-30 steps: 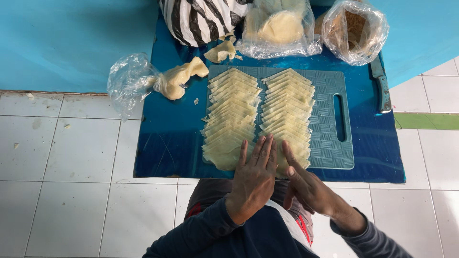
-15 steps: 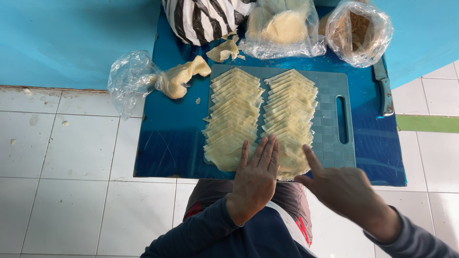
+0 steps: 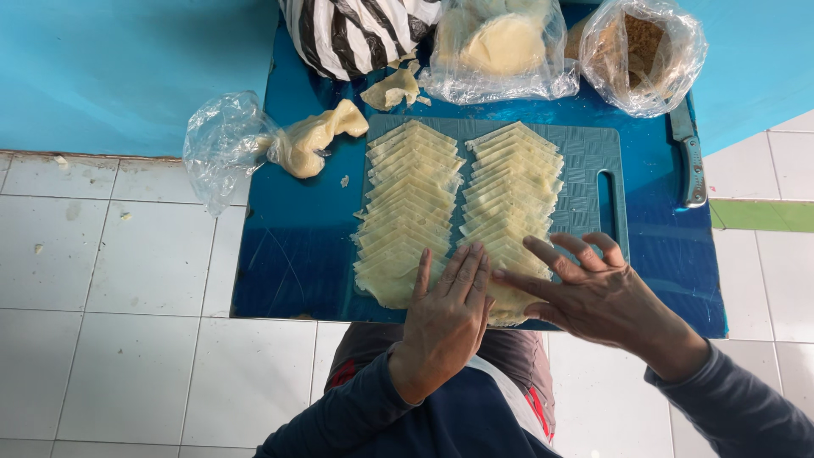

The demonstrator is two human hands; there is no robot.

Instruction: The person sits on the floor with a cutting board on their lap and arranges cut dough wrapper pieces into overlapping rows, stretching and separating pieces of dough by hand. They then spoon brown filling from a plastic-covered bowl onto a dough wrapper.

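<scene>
Our left hand [image 3: 445, 318] lies flat, fingers [image 3: 462, 271] straight and together, pressing the near end of the left row of pastry sheets [image 3: 407, 208]; it grips nothing. Our right hand [image 3: 593, 293], fingers spread and loose, touches the near end of the right row [image 3: 513, 195], now drawn back rightward from where it was. Both rows lie on the teal cutting board [image 3: 585, 182] on the blue mat [image 3: 297, 246]. Left edge: dough lump [image 3: 318, 136] in clear bag. Far edge: striped bag [image 3: 356, 30], two clear bags [image 3: 509, 42], knife [image 3: 691, 157] right.
</scene>
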